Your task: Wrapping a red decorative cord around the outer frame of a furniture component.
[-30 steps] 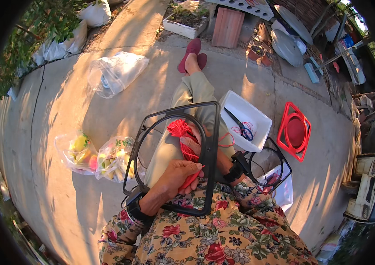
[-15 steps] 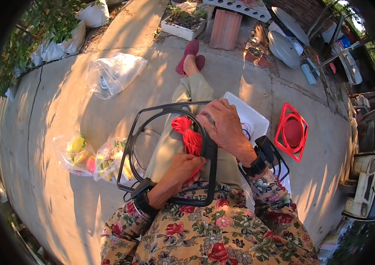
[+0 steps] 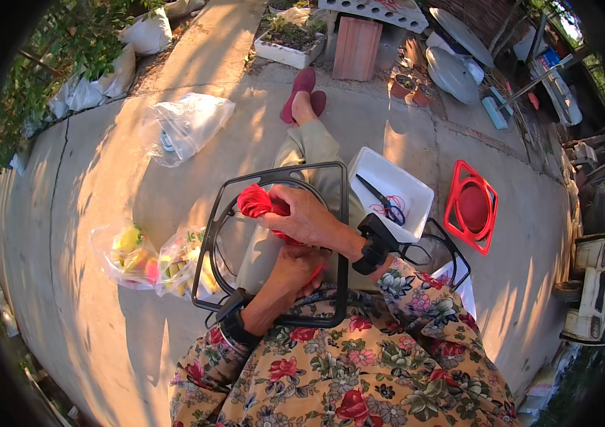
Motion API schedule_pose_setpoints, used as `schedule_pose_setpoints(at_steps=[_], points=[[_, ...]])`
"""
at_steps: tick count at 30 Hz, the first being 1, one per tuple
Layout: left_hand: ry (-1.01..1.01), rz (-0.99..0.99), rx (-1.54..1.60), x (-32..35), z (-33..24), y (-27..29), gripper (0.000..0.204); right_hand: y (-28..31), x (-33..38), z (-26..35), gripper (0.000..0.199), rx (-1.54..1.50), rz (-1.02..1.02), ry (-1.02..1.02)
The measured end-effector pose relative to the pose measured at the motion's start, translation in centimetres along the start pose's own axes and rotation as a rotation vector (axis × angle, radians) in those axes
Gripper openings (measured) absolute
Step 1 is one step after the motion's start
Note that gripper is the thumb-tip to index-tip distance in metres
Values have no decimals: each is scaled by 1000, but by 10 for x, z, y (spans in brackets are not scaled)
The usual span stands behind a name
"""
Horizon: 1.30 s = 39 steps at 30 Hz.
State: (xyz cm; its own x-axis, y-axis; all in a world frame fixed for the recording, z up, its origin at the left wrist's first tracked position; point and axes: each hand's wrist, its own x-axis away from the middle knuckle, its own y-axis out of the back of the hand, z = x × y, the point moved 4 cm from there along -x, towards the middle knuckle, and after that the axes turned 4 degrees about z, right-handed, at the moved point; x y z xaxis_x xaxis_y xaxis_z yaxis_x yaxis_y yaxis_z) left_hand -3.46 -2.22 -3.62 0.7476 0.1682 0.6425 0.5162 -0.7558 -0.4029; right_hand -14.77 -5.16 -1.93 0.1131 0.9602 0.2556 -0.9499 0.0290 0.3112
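Observation:
A black plastic frame [image 3: 342, 235] with a round ring inside it rests across my lap. My right hand [image 3: 306, 219] is closed round a bundle of red cord [image 3: 253, 201] above the ring's opening. Just below it, my left hand [image 3: 294, 272] is closed at the lower right part of the ring, with a bit of red cord showing by its fingers. My fingers partly hide where the cord meets the ring. Black-handled scissors [image 3: 382, 191] lie with thin red strands in a white tub [image 3: 422, 199] to the right.
A red frame [image 3: 472, 206] with a filled round centre lies on the concrete to the right. Another black frame [image 3: 452, 249] is beside my right forearm. Bags of fruit [image 3: 128, 256] sit at left, with a clear plastic bag [image 3: 192, 128] farther off. A white planter [image 3: 290, 51] stands beyond my feet.
My right hand has left the frame's upper right side, moved left and closed round the red cord bundle, which has shifted up and left. The scissors in the tub now show.

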Motion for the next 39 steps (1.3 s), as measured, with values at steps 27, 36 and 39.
schedule_pose_setpoints(at_steps=[27,36,39], points=[[26,-41,-28,5,-9,-4,21,60,64,130,40,-1218,-106,178],[3,28,127,-1,-6,1,23,73,79,126,39,-1260,-149,293],[43,13,138,3,-11,1,25,88,88,115,38,-1301,-167,367]])
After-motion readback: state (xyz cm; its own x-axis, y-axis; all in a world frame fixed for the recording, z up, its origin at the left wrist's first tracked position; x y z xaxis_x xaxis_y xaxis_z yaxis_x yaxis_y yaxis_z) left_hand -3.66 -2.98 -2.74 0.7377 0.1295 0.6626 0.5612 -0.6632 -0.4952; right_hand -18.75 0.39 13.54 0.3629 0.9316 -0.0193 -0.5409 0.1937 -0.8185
